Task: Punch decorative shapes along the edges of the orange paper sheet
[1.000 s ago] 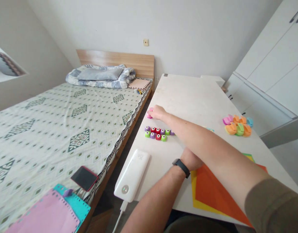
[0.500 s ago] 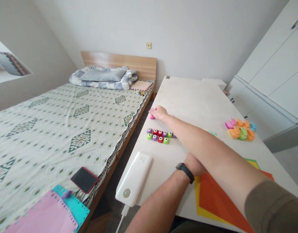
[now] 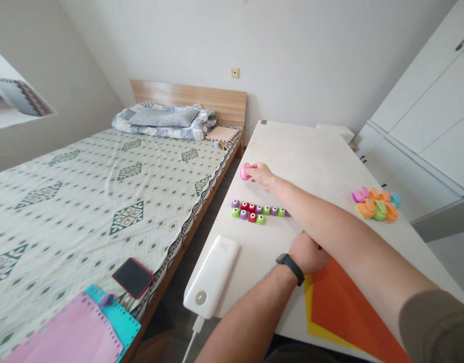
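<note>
Reaching across from the right, my right hand [image 3: 260,174] grips a pink craft punch [image 3: 245,172] near the table's left edge. The punch is tilted, its round side facing left. Below it stand two rows of small craft punches [image 3: 252,217] in red, green and purple, the right end of the rows close to my right forearm. My left hand [image 3: 308,252], with a black band on its wrist, is curled beneath my right forearm. Its fingers are mostly hidden; a bit of green shows at its upper edge. Orange paper [image 3: 348,297] and yellow paper [image 3: 311,317] lie beside it.
Larger coloured punches [image 3: 379,209] sit at the table's right. A white power bank [image 3: 212,277] with a cable lies at the left front. Left of the table is a bed [image 3: 84,201], bearing a phone [image 3: 132,278] and pink paper [image 3: 69,333]. White cabinets [image 3: 432,111] stand at right.
My right hand has lifted the pink punch off the table and tilted it, moving slightly right. My left hand has shifted slightly, and the camera view has moved a little.
</note>
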The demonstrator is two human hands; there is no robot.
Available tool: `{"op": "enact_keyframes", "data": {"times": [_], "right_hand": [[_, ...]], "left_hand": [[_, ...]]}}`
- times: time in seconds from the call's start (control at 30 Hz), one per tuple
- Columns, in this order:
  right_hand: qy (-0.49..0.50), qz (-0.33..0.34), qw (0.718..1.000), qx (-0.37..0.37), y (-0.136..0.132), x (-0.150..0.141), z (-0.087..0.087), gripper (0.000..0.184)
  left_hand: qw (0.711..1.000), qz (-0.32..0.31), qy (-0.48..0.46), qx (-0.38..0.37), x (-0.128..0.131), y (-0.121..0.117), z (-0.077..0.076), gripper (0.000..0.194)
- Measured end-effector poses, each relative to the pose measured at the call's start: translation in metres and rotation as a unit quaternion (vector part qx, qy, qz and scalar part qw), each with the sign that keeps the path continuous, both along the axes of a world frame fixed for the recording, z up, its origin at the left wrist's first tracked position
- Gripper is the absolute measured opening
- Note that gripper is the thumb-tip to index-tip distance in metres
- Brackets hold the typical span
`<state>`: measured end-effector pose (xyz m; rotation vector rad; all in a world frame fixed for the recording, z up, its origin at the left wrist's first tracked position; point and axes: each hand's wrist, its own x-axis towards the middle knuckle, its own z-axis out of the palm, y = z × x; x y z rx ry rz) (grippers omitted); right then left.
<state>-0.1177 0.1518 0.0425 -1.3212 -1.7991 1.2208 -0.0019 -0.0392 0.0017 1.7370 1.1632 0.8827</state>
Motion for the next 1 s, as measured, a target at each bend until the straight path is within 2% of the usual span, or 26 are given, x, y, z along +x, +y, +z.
{"op": "enact_keyframes", "data": {"times": [0.13,0.2,0.3,0.4,0.53,0.63,0.73,1.0], "right_hand": [[0.098,0.004,0.995,-0.018,-0.001,0.056,0.022,0.023],[0.225,0.024,0.973,-0.05,-0.009,0.095,0.033,0.031],[0.308,0.062,0.947,-0.068,-0.029,0.16,0.043,0.036],[0.311,0.062,0.945,-0.078,-0.055,0.223,0.045,0.036],[0.3,0.027,0.949,-0.089,-0.085,0.286,0.032,0.032],[0.295,-0.014,0.95,-0.097,-0.1,0.315,0.017,0.034],[0.284,-0.016,0.953,-0.104,-0.11,0.331,0.004,0.037],[0.219,0.006,0.974,-0.064,-0.116,0.342,-0.016,0.043]], "left_hand": [[0.991,0.045,0.117,-0.045,0.001,-0.003,0.002,0.026],[0.988,0.06,0.136,-0.043,0.001,-0.004,0.003,0.027],[0.988,0.073,0.13,-0.038,0.0,-0.003,0.003,0.028],[0.989,0.088,0.112,-0.041,0.0,0.0,-0.001,0.027],[0.99,0.094,0.091,-0.05,0.0,0.004,-0.003,0.029],[0.99,0.103,0.074,-0.057,0.0,0.004,-0.001,0.03],[0.99,0.102,0.065,-0.067,0.0,0.004,0.0,0.032],[0.99,0.098,0.065,-0.078,0.0,0.006,-0.003,0.031]]}}
